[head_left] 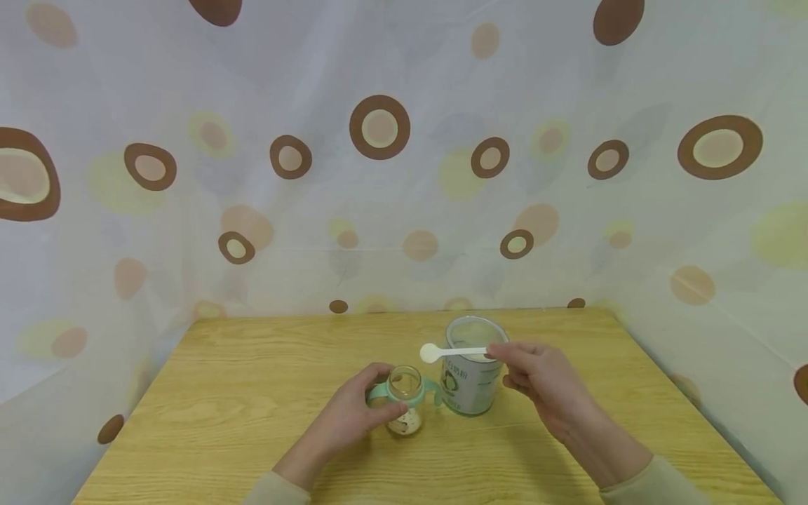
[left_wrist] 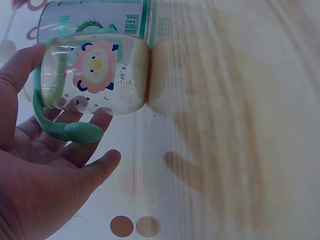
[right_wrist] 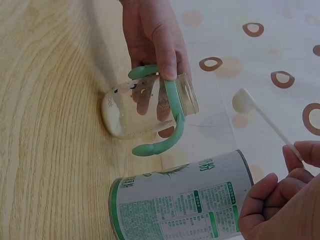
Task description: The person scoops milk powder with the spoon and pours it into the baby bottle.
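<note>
A clear baby bottle with a green two-handled collar stands uncapped on the table, some pale powder at its bottom. My left hand holds it from the left, thumb on the collar and fingers around the far side. A cartoon animal face decorates the bottle in the left wrist view. Between thumb and fingertips, my right hand pinches the handle end of a white measuring scoop. The scoop's bowl, cream-coloured inside, hangs level above and right of the bottle's mouth, overlapping the tin's rim in the head view.
Just right of the bottle stands an open milk powder tin, white and green with printed labels. The wooden table carries both. A white sheet with brown and yellow dots encloses the back and sides.
</note>
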`<state>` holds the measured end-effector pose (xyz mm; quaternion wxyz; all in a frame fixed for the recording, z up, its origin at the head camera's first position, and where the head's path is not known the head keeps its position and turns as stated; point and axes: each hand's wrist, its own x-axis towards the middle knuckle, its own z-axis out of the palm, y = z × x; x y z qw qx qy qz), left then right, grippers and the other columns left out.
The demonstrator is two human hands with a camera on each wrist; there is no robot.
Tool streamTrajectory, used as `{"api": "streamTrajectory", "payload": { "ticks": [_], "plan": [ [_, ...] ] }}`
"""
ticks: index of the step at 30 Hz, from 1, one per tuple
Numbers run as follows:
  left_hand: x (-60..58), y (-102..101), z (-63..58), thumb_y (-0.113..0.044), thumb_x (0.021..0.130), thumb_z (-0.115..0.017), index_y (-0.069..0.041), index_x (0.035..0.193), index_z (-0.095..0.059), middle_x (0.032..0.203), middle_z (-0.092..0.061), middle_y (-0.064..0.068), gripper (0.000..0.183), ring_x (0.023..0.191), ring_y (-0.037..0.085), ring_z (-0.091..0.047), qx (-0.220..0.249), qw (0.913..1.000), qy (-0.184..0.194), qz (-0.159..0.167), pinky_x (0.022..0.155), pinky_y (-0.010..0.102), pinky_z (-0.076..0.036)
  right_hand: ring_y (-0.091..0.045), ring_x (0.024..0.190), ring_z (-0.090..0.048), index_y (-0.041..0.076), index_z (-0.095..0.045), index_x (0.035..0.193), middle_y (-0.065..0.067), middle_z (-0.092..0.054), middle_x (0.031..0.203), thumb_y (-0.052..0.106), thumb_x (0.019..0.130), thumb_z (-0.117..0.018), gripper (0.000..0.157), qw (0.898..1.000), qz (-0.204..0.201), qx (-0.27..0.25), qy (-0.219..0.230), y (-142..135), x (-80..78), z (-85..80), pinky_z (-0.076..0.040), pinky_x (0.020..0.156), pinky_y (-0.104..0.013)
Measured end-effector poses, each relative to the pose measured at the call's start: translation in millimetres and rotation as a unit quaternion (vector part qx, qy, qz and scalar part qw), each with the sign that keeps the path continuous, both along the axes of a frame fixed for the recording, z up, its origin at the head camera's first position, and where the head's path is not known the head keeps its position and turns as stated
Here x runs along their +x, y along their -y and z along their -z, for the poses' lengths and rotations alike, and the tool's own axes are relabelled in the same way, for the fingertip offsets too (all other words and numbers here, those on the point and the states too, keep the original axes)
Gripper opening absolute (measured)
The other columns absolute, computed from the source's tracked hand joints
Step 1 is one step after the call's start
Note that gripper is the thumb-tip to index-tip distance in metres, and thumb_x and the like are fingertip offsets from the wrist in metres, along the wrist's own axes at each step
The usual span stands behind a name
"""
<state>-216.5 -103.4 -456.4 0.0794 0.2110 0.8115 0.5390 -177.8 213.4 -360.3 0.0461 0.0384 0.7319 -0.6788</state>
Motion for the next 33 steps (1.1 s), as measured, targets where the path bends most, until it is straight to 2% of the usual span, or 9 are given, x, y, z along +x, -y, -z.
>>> {"api": "streamTrajectory", "payload": {
  "ticks": [5, 10, 12, 14, 18, 20, 21, 26, 33],
  "plan": [
    [-0.3, 0, 0.3, -0.040, 0.100, -0.085, -0.014, 0.148, -0.063, 0.146, -0.067, 0.005, 0.059, 0.135, 0.028, -0.061, 0.001, 1.0000, 0.001, 0.002, 0.117, 0.061, -0.046, -0.015, 0.073, -0.046, 0.006, -0.085, 0.109, 0.004, -0.029, 0.059, 0.024, 0.108, -0.075, 0.021, 1.000, 0.004, 0.003, 0.000, 7, 0.5, 2.6, -0.055, 0.093, -0.034],
    [-0.7, 0, 1.2, -0.041, 0.100, -0.085, -0.016, 0.148, -0.063, 0.145, -0.067, 0.000, 0.059, 0.137, 0.027, -0.060, -0.002, 1.0000, 0.000, 0.001, 0.117, 0.061, -0.045, -0.013, 0.064, -0.038, 0.007, -0.086, 0.106, 0.007, -0.032, 0.061, 0.026, 0.106, -0.077, 0.021, 1.000, 0.013, 0.021, 0.010, 13, 0.3, 5.0, -0.053, 0.093, -0.036],
    [-0.8, 0, 1.5, -0.042, 0.100, -0.085, -0.016, 0.148, -0.063, 0.145, -0.067, 0.000, 0.059, 0.138, 0.028, -0.060, -0.003, 1.0000, 0.000, 0.000, 0.118, 0.061, -0.045, -0.013, 0.066, -0.042, 0.007, -0.086, 0.105, 0.008, -0.040, 0.068, 0.027, 0.106, -0.078, 0.021, 0.999, 0.014, 0.029, 0.010, 16, 0.3, 5.9, -0.053, 0.093, -0.036],
    [-0.9, 0, 1.5, -0.042, 0.100, -0.085, -0.016, 0.148, -0.063, 0.145, -0.067, 0.001, 0.059, 0.138, 0.028, -0.060, -0.005, 1.0000, 0.000, -0.001, 0.118, 0.061, -0.045, -0.013, 0.069, -0.045, 0.007, -0.086, 0.102, 0.008, -0.043, 0.072, 0.027, 0.105, -0.078, 0.021, 0.999, 0.015, 0.034, 0.007, 18, 0.4, 6.8, -0.052, 0.093, -0.037],
    [-0.7, 0, 1.0, -0.041, 0.100, -0.085, -0.015, 0.148, -0.063, 0.145, -0.067, 0.002, 0.059, 0.135, 0.028, -0.061, -0.002, 1.0000, 0.004, -0.001, 0.116, 0.061, -0.047, -0.018, 0.090, -0.056, 0.005, -0.085, 0.102, 0.008, -0.062, 0.094, 0.026, 0.105, -0.079, 0.023, 0.999, 0.014, 0.046, -0.007, 21, 1.6, 7.9, -0.052, 0.093, -0.038],
    [-1.1, 0, 0.3, -0.040, 0.100, -0.085, -0.014, 0.148, -0.063, 0.145, -0.067, 0.003, 0.059, 0.134, 0.028, -0.062, 0.000, 1.0000, 0.004, 0.000, 0.116, 0.061, -0.047, -0.022, 0.099, -0.056, 0.004, -0.084, 0.103, 0.006, -0.066, 0.102, 0.027, 0.105, -0.079, 0.024, 0.998, 0.017, 0.053, -0.013, 22, 1.7, 8.5, -0.053, 0.092, -0.039],
    [-1.3, 0, 0.1, -0.040, 0.100, -0.085, -0.014, 0.148, -0.063, 0.145, -0.067, 0.003, 0.059, 0.134, 0.028, -0.062, 0.001, 1.0000, 0.004, 0.000, 0.116, 0.061, -0.047, -0.023, 0.105, -0.056, 0.003, -0.084, 0.104, 0.005, -0.069, 0.112, 0.027, 0.105, -0.079, 0.025, 0.998, 0.016, 0.058, -0.016, 22, 1.6, 8.9, -0.053, 0.092, -0.039],
    [-1.8, 0, -0.4, -0.040, 0.100, -0.085, -0.015, 0.148, -0.063, 0.145, -0.068, 0.002, 0.059, 0.134, 0.026, -0.061, 0.001, 1.0000, 0.003, 0.002, 0.116, 0.060, -0.047, -0.026, 0.105, -0.056, 0.003, -0.084, 0.106, 0.002, -0.070, 0.117, 0.031, 0.104, -0.080, 0.028, 0.996, 0.023, 0.088, -0.019, 25, 1.8, 10.9, -0.052, 0.091, -0.039],
    [-1.5, 1, 0.8, -0.039, 0.100, -0.085, -0.015, 0.147, -0.063, 0.144, -0.068, 0.003, 0.058, 0.132, 0.026, -0.063, 0.002, 1.0000, -0.002, 0.002, 0.114, 0.060, -0.049, -0.026, 0.100, -0.056, 0.005, -0.084, 0.109, 0.001, -0.070, 0.110, 0.035, 0.102, -0.082, 0.031, 0.993, 0.025, 0.114, -0.016, 31, 3.6, 11.9, -0.048, 0.090, -0.040]
  ]
}}
